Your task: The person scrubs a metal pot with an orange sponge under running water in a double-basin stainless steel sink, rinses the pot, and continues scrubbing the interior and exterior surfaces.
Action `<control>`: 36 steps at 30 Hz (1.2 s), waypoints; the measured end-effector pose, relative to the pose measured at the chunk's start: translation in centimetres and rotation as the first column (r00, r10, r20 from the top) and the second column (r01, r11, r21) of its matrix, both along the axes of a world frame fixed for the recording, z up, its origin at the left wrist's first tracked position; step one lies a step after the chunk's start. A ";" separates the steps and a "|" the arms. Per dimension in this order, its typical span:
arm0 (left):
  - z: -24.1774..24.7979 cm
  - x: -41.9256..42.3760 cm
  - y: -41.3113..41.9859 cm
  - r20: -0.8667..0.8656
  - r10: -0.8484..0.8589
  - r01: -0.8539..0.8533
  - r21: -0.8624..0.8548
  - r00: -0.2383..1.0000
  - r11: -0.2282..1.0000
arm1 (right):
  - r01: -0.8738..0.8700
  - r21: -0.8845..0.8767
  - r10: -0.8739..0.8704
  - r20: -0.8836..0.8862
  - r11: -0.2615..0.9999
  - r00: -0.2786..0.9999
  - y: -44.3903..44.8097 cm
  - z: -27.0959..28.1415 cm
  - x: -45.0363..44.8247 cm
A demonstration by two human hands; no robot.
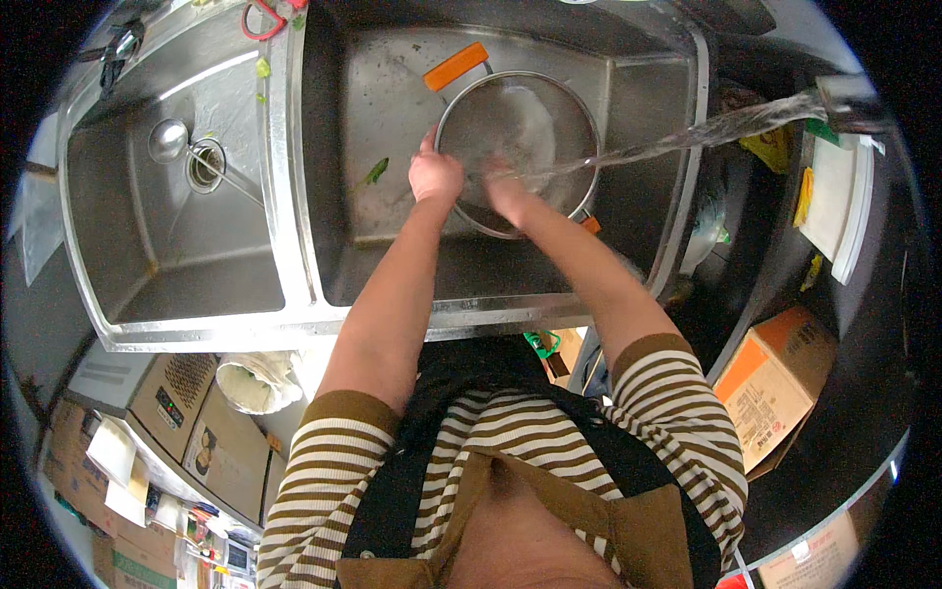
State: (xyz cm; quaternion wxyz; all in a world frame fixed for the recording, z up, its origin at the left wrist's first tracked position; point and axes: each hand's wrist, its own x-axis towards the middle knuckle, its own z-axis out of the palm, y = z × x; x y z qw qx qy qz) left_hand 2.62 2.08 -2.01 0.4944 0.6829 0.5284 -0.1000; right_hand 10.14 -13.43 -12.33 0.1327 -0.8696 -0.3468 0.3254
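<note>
A round metal pot point(544, 213) with orange handles stands in the right basin of a stainless steel sink point(383, 221). Water point(684, 138) streams into it from the tap at the right. My left hand point(436, 175) grips the pot's left rim, its fingers partly hidden behind the wall. My right hand point(505, 188) reaches inside the pot; its fingers are blurred by water and motion, and whether they hold anything cannot be told. A green leaf point(377, 171) lies on the basin floor, left of my left hand.
A metal ladle point(168, 140) lies across the drain point(206, 166) in the left basin. Red-handled scissors point(263, 20) and vegetable scraps point(263, 68) are on the divider's far end. A cardboard box point(773, 390) stands at the right, below the sink's level.
</note>
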 end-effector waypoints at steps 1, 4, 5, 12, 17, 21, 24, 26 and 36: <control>0.0 -0.4 0.1 -0.013 0.024 -0.024 0.007 1.000 1.000 | 0.172 0.104 -0.143 -0.236 0.980 0.961 2.9 1.4 -2.0; 0.3 -1.1 0.3 -0.034 0.059 -0.058 0.036 0.998 0.998 | -0.152 0.037 0.157 -0.221 0.988 0.963 9.0 5.0 0.2; 0.4 -0.6 0.2 -0.028 0.029 -0.028 0.049 0.999 0.998 | -0.286 0.030 0.288 -0.140 0.958 0.947 10.0 3.8 2.8; -0.4 -1.4 -0.6 0.201 0.219 -0.253 0.164 0.955 0.954 | -0.166 -0.233 0.196 0.109 0.958 0.975 3.3 5.7 7.3; -1.4 -0.6 -1.7 0.272 0.258 -0.304 0.142 0.927 0.942 | 0.261 -0.050 -0.244 -0.562 0.964 0.791 3.1 8.6 -2.8; -0.2 -0.3 -1.0 0.211 0.207 -0.243 0.166 0.955 0.956 | 0.126 -0.109 -0.167 -0.678 0.986 0.716 0.7 12.0 -2.1; 0.0 -0.3 -0.9 0.243 0.148 -0.202 0.214 0.959 0.956 | -0.590 -0.093 0.588 -0.047 0.802 0.807 -6.1 11.7 3.6; -0.6 -0.9 -0.9 0.254 0.092 -0.169 0.298 0.963 0.940 | -0.681 -0.398 0.788 0.278 0.615 0.549 -3.1 16.2 9.1; -2.0 -0.2 -1.0 0.290 -0.005 -0.104 0.357 0.957 0.928 | -0.147 -0.121 0.189 0.507 0.982 0.841 1.2 13.1 12.1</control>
